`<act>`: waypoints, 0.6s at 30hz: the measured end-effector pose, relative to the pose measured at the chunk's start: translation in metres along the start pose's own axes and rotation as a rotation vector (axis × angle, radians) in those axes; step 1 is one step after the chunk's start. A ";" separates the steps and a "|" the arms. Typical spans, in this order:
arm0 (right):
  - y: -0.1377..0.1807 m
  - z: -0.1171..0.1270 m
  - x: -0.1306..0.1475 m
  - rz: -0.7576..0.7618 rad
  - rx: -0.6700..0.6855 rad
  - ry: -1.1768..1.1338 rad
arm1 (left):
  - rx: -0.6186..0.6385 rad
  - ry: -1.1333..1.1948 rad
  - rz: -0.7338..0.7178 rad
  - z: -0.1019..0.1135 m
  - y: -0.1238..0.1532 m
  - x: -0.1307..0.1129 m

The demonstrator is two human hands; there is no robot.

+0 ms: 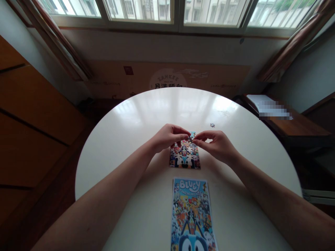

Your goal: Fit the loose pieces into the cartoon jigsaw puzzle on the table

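A partly assembled colourful jigsaw puzzle (185,157) lies on the white round table (131,132) in front of me. My left hand (167,136) and my right hand (217,144) meet at its far edge, fingers pinched. Between the fingertips sits a small puzzle piece (192,136), touched by both hands at the puzzle's top edge. Nearer to me lies a printed reference picture (192,216) with a blue cartoon dog and the word "BLUEY". One loose puzzle piece (212,125) rests on the table beyond my right hand.
A cardboard sheet (167,78) leans against the wall under the window. Brown wooden furniture (31,115) stands at the left. A low wooden bench (288,122) with a white paper on it stands at the right. Curtains hang at both window sides.
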State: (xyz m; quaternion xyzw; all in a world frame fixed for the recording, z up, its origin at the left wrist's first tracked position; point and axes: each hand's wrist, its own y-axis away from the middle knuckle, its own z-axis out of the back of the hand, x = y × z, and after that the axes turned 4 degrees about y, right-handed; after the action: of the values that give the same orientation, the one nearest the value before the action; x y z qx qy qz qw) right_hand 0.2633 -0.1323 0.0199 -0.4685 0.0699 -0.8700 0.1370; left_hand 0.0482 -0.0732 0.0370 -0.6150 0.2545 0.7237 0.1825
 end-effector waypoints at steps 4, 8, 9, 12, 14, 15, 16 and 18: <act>0.001 0.000 0.000 0.025 -0.001 0.017 | 0.012 0.015 0.006 0.000 -0.001 0.001; 0.001 -0.001 -0.001 0.043 -0.007 0.030 | 0.016 0.017 0.015 0.000 -0.001 0.001; 0.001 -0.001 -0.001 0.045 -0.005 0.031 | 0.019 0.018 0.014 0.001 -0.001 0.001; 0.001 0.000 -0.002 0.038 -0.008 0.031 | 0.032 0.019 0.002 0.001 -0.001 0.002; 0.001 0.000 -0.002 0.027 -0.019 0.015 | 0.042 0.019 -0.011 0.002 -0.001 0.003; 0.000 0.000 -0.002 0.022 -0.024 0.000 | 0.046 0.019 -0.018 0.002 -0.001 0.003; 0.000 0.001 -0.002 0.016 -0.030 -0.017 | 0.052 0.022 -0.025 0.003 -0.001 0.004; -0.001 0.001 -0.002 -0.001 -0.033 -0.063 | 0.060 0.025 -0.041 0.003 -0.001 0.004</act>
State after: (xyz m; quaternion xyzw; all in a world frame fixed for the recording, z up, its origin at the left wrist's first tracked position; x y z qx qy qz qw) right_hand 0.2652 -0.1306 0.0189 -0.4980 0.0797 -0.8535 0.1311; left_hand 0.0457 -0.0708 0.0329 -0.6235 0.2658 0.7040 0.2122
